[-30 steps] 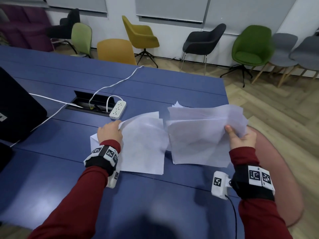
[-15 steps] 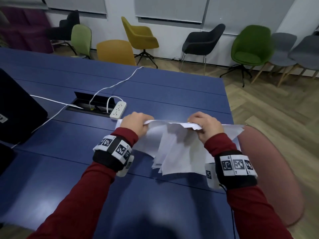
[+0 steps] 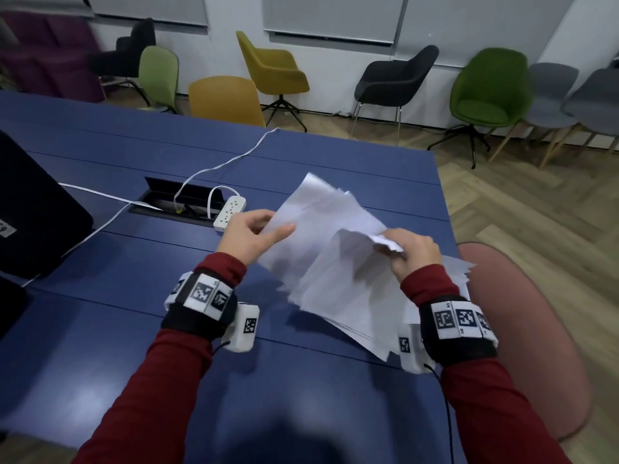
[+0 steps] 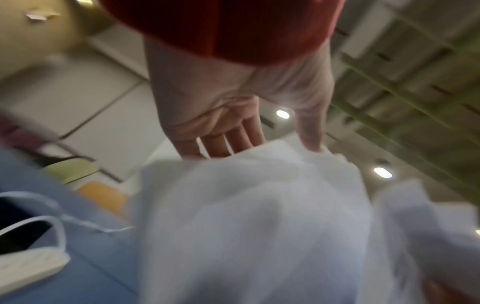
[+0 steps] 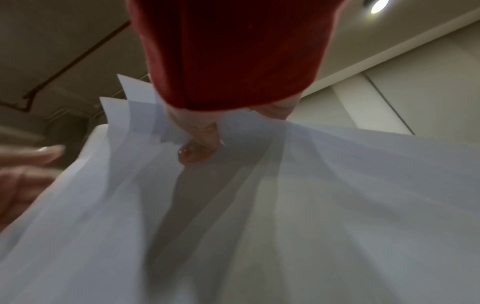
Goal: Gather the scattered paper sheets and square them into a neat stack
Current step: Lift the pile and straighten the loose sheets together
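A person in red sleeves holds a loose, uneven bundle of paper sheets (image 3: 338, 262) above a blue table (image 3: 140, 329). The right hand (image 3: 410, 254) is clamped on the bundle's crumpled edge, thumb pressed into the paper. The left hand (image 3: 249, 236) has its fingers extended and spread along the sheets' opposite edge. A white power strip (image 3: 229, 212) lies just beyond the left hand.
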### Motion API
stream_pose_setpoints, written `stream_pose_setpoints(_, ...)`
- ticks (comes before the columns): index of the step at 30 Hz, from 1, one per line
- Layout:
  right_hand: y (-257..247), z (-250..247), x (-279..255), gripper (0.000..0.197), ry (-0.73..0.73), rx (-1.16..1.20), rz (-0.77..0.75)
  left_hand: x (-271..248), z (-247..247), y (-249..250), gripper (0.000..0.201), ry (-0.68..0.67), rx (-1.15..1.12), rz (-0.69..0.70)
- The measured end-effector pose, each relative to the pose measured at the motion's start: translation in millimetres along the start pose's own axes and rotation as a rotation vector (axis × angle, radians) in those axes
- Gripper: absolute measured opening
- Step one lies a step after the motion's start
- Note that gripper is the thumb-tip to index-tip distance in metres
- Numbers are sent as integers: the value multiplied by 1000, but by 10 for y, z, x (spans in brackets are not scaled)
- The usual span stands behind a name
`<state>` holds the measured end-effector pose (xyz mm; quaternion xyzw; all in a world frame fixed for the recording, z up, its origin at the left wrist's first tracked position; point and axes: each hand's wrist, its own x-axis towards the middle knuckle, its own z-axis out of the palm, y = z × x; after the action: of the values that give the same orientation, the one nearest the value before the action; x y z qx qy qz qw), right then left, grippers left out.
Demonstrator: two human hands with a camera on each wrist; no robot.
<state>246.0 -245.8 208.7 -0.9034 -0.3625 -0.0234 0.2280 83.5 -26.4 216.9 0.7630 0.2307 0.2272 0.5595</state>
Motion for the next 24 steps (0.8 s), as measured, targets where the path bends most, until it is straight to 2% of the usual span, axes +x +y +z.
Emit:
stream_pose_setpoints(2, 26, -68, 26, 15, 100, 97, 2, -14, -64, -14, 11, -77, -53, -21)
stream_pose_setpoints(3, 22, -101, 42, 19, 124, 133, 12, -12, -94, -35, 15, -105, -44, -20)
stream_pose_setpoints(5, 45, -153, 84, 28, 140, 230, 68, 33, -174, -115, 18, -82, -14, -22)
stream_pose_setpoints(7, 103, -176, 115, 23, 170, 348, 135, 70, -263, -197, 17, -35, -24, -56)
stream_pose_setpoints(8, 136, -178, 126, 18, 198, 431, 149, 80, -293, -242, 25, -52, -61, -71)
stream_pose_setpoints(9, 131, -199, 112, 8, 229, 535, 151, 85, -305, -286, 43, -85, -108, -84)
stream_pose_setpoints(10, 133, -208, 101, 8, 250, 658, 140, 78, -296, -316, 59, -123, -157, -94)
stream_pose_setpoints(11, 123, -218, 90, 19, 263, 774, 136, 65, -263, -334, 66, -172, -180, -91)
stream_pose_setpoints(13, 121, -194, 82, 24, 299, 921, 119, 42, -183, -362, 63, -259, -129, -71)
stream_pose_setpoints(16, 141, -138, 61, 23, 361, 979, 155, 23, -143, -337, 46, -309, 116, -67)
stream_pose_setpoints(19, 258, -85, 26, 26, 413, 971, 200, 25, -177, -276, 43, -182, 360, -104)
stream_pose_setpoints(20, 314, -59, 17, 27, 412, 976, 205, 32, -193, -255, 41, -114, 345, -96)
stream_pose_setpoints(23, 430, 9, -15, 54, 350, 952, 192, 118, -186, -192, 30, 191, 135, -68)
stream_pose_setpoints(24, 453, 41, -18, 55, 326, 939, 196, 159, -148, -161, 27, 251, 60, -47)
